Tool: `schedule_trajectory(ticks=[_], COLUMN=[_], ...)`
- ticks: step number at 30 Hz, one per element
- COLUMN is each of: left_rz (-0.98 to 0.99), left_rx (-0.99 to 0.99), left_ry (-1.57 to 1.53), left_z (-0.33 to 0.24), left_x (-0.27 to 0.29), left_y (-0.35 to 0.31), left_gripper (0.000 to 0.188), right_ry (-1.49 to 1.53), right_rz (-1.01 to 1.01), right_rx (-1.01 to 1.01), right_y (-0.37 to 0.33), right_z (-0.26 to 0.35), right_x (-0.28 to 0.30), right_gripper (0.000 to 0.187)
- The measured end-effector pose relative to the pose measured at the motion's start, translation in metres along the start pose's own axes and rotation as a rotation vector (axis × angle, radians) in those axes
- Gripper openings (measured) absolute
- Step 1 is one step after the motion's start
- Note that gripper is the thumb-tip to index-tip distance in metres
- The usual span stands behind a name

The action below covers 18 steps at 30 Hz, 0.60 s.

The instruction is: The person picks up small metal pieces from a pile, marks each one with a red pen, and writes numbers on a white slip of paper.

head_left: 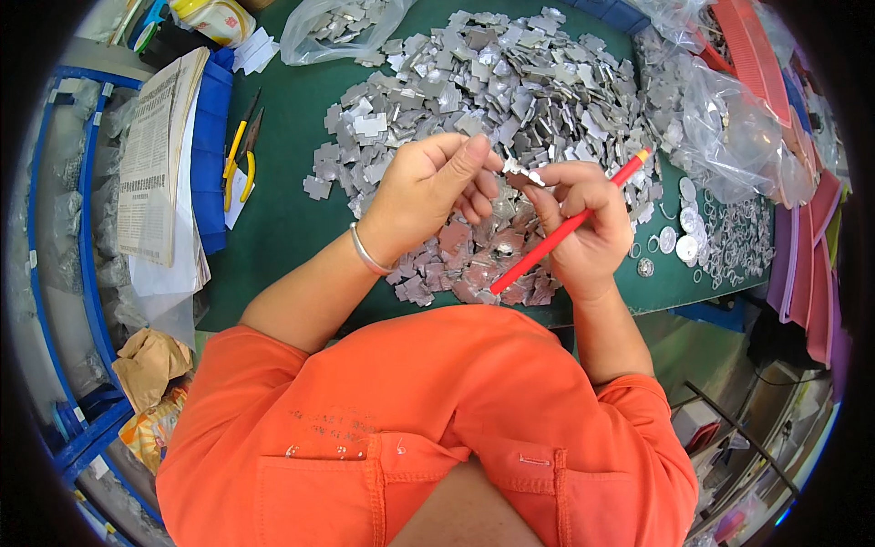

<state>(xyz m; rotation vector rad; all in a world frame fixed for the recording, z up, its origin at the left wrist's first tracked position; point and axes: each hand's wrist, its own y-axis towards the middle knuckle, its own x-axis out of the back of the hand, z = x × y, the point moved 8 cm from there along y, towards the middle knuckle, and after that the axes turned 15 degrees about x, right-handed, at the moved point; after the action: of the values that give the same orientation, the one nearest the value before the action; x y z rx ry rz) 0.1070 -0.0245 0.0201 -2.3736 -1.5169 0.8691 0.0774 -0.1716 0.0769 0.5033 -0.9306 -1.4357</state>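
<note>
While the right hand (592,244), clutching a red stick (547,244), pinched one metal piece (522,174) beside the left hand (427,182) (grip unclear), I catalogued the piece: likely light, stiff, best taken edgewise.

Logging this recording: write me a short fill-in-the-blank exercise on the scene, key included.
The pencil-shaped tool in the right hand is mostly ____.
The bangle circles the person's ____ wrist.
The tabletop beneath the pile of metal pieces is ____.
The newspaper lies toward the picture's ____ edge.

Missing words: red; left; green; left.
</note>
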Motion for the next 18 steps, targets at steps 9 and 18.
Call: schedule_trajectory(ticks=[9,18], left_rz=[-0.024,-0.084], left_rx=[-0.046,-0.167], left_ry=[0.009,0.09], left_z=[0.0,-0.008], left_x=[-0.003,-0.007], left_y=[-0.007,-0.016], left_gripper=[0.033,0.018], right_ry=[0.08,0.319], right_rz=[-0.094,-0.142], right_rx=[-0.124,-0.245], right_y=[-0.011,-0.015], right_z=[-0.006,-0.011], right_x=[0.001,0.0], right_gripper=[0.023,0.032])
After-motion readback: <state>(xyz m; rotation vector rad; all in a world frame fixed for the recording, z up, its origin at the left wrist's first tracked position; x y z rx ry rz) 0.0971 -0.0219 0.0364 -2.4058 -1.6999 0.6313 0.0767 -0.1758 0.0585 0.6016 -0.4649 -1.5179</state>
